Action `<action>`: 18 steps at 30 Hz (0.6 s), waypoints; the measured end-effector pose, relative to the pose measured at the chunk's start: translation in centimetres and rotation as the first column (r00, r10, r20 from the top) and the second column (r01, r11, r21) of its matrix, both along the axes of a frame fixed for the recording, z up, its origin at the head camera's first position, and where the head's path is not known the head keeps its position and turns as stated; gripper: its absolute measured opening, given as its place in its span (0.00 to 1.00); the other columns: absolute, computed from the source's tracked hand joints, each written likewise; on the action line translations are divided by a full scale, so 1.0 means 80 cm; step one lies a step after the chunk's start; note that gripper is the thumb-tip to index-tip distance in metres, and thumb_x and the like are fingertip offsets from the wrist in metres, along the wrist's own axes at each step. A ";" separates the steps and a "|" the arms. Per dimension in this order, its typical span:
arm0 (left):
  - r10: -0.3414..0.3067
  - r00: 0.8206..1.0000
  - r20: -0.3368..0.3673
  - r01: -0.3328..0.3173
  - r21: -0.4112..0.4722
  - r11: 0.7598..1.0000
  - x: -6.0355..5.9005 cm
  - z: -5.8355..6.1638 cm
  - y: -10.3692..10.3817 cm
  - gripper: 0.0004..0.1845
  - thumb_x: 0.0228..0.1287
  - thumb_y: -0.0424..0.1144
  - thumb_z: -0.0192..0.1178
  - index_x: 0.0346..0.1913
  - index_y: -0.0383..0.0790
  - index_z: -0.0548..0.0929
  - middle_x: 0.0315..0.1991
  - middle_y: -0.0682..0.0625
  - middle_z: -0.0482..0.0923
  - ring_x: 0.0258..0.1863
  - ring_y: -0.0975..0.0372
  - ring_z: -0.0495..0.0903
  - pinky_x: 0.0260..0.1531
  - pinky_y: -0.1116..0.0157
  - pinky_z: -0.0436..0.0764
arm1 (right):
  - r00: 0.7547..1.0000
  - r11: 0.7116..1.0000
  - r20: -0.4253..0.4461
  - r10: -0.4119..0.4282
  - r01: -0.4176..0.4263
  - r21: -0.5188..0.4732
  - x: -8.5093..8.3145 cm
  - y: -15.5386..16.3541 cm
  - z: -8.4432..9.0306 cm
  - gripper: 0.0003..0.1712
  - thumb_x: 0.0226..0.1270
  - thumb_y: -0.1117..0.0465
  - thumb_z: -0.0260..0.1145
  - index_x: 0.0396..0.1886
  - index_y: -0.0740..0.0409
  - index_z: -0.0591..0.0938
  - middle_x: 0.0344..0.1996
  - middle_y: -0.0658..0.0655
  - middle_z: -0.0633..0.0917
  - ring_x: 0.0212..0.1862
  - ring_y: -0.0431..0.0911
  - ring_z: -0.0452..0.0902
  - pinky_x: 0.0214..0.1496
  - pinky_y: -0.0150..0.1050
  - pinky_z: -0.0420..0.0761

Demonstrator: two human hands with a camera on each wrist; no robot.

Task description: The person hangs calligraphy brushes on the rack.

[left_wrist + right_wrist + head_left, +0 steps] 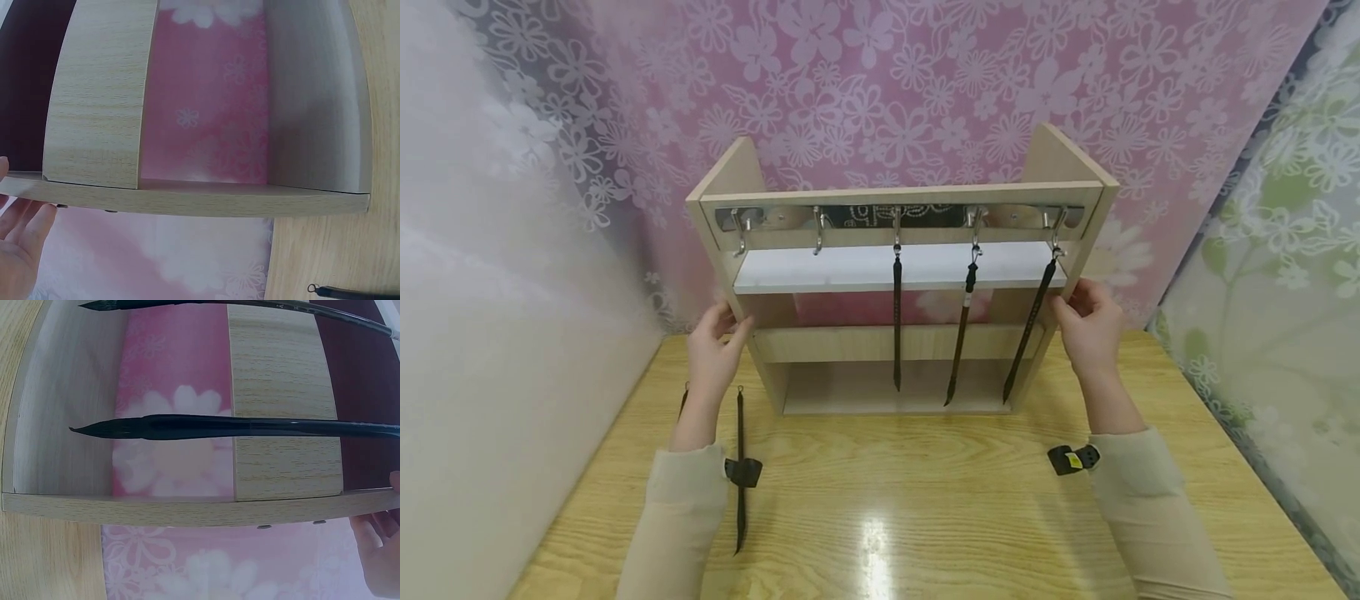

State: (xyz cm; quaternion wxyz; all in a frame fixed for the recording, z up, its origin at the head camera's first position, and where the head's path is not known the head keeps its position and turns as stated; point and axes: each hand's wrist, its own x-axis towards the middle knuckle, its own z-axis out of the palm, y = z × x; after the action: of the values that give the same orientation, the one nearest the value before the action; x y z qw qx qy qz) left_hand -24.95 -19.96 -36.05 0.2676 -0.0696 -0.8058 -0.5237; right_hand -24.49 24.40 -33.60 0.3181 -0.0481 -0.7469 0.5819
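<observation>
Loose calligraphy brush [741,467] on table [925,517] at 7 o'clock; left hand [715,350], right hand [1086,325] gripping wooden brush rack [895,342] sides, 9 and 3 o'clock.

The setting was a makeshift staged booth: floral curtains [880,75] enclosed a wooden table [925,500] bearing a brush-hanging rack [895,275] at frame center.
</observation>
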 end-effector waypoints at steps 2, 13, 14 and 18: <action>0.005 1.000 0.002 -0.005 0.002 1.000 0.003 -0.002 0.000 0.21 0.58 0.39 0.59 0.53 0.35 0.73 0.47 0.43 0.76 0.43 0.59 0.75 0.36 0.67 0.79 | 1.000 1.000 -0.004 0.001 -0.001 0.002 0.001 0.000 0.000 0.13 0.54 0.69 0.62 0.41 0.65 0.78 0.30 0.46 0.77 0.35 0.35 0.75 0.33 0.21 0.75; 0.020 0.999 -0.027 -0.019 0.035 0.999 0.017 -0.020 -0.008 0.19 0.58 0.33 0.58 0.51 0.29 0.73 0.46 0.40 0.76 0.46 0.53 0.75 0.37 0.80 0.74 | 1.000 1.000 -0.009 -0.008 0.008 0.021 0.001 -0.001 0.000 0.13 0.54 0.69 0.62 0.41 0.66 0.78 0.28 0.42 0.77 0.35 0.33 0.75 0.30 0.20 0.74; 0.030 0.999 -0.017 -0.029 0.031 0.999 0.019 -0.023 -0.009 0.19 0.58 0.34 0.58 0.51 0.28 0.73 0.46 0.40 0.76 0.46 0.52 0.75 0.37 0.80 0.74 | 1.000 1.000 -0.008 -0.006 0.006 0.022 0.001 -0.001 0.000 0.13 0.54 0.69 0.62 0.42 0.66 0.77 0.28 0.42 0.77 0.35 0.34 0.75 0.31 0.20 0.74; 0.062 0.998 0.034 -0.063 0.016 0.998 0.027 -0.032 -0.011 0.19 0.58 0.36 0.58 0.51 0.28 0.73 0.46 0.40 0.76 0.46 0.54 0.76 0.35 0.79 0.75 | 1.000 1.000 -0.016 0.000 0.000 0.008 0.001 -0.001 0.000 0.12 0.54 0.69 0.62 0.41 0.66 0.78 0.28 0.42 0.77 0.36 0.34 0.76 0.33 0.20 0.75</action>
State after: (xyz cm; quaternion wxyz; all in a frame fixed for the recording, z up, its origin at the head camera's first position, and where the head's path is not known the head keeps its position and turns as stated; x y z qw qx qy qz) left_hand -22.75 -20.87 -38.63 0.2710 -0.0335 -0.8074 -0.5230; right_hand -24.38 24.32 -33.56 0.3245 -0.0423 -0.7465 0.5793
